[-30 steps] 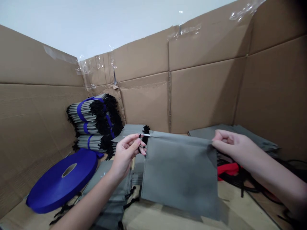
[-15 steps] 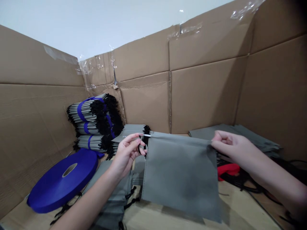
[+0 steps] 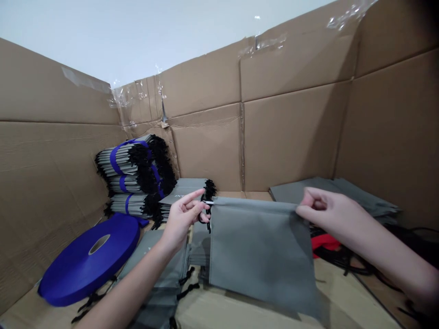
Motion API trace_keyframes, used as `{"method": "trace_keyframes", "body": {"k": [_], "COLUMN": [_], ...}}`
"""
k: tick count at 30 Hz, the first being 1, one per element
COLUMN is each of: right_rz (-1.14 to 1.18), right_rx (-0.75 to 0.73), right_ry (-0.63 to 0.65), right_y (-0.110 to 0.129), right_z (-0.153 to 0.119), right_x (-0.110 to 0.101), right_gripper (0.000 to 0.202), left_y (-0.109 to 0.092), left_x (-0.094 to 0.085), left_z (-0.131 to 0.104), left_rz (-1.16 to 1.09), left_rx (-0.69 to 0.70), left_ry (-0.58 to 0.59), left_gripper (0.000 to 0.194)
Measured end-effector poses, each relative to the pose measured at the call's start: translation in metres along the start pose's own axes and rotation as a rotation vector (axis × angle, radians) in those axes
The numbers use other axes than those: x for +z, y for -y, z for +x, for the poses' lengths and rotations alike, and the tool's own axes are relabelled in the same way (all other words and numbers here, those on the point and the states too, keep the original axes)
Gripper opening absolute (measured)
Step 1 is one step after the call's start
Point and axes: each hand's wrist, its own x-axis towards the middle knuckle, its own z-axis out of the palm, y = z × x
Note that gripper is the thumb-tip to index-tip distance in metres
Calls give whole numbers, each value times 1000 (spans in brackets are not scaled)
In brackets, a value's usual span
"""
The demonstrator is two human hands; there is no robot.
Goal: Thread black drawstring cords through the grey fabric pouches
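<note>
A grey drawstring bag (image 3: pixel 257 256) hangs flat between my hands. My right hand (image 3: pixel 318 205) is closed, pinching the bag's top right corner. At the other end of the top hem, a thin whitish rod (image 3: pixel 209 202) sticks out of the hem opening. My left hand (image 3: pixel 187 217) is closed on its outer end, with the index finger stretched out above and the thumb below. A black cord (image 3: pixel 202 220) loops by my left fingers; its exact path is partly hidden. Behind the left hand lies a stack of grey bags (image 3: pixel 188 185) with black cord ends.
A roll of blue strap (image 3: pixel 75 269) lies at the left. Bundles of grey bags (image 3: pixel 125 180) tied with blue strap rise behind it. More grey bags (image 3: pixel 157 260) lie in front. At right are flat grey pieces (image 3: pixel 329 185), a red item (image 3: pixel 324 242) and black cords (image 3: pixel 356 265). Cardboard walls (image 3: pixel 206 146) surround the table.
The bag's top edge has dropped slightly at the left. My left index finger has straightened, and my right hand has shifted a little left, still gripping the corner.
</note>
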Motion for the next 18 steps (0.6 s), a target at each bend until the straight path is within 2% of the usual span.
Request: {"method": "trace_keyframes", "body": {"k": [5,7,10,12,14,16,18], "right_rz": [-182,-210,-236,-282,-335,-332,-252], "right_rx": [31,29,32,42,46,34,7], "right_ry": [16,10,-13,-36,-52,-37,11], "right_y": [13,12,7,2,-2,-8,-13], "right_z": [-3,-2,0,2,5,8,11], "right_x": [-1,-2,-4,-7,-9,-10,-10], "right_gripper": [19,19,21,23,24,23,21], "left_y": [3,0,-8,-14,-20,-24,-25], "left_x": [-2,-4,-9,-13,-15,-17,-18], "left_z": [2,4,7,8,6,4,2], "left_rz": [184,233,244,185,37,-104,-121], "left_rx": [108,137,161,153,55,-103,-174], "left_ry": [-19,-64,-195,-232,-123,118,323], "left_gripper": [20,18,18,18,18,22,32]}}
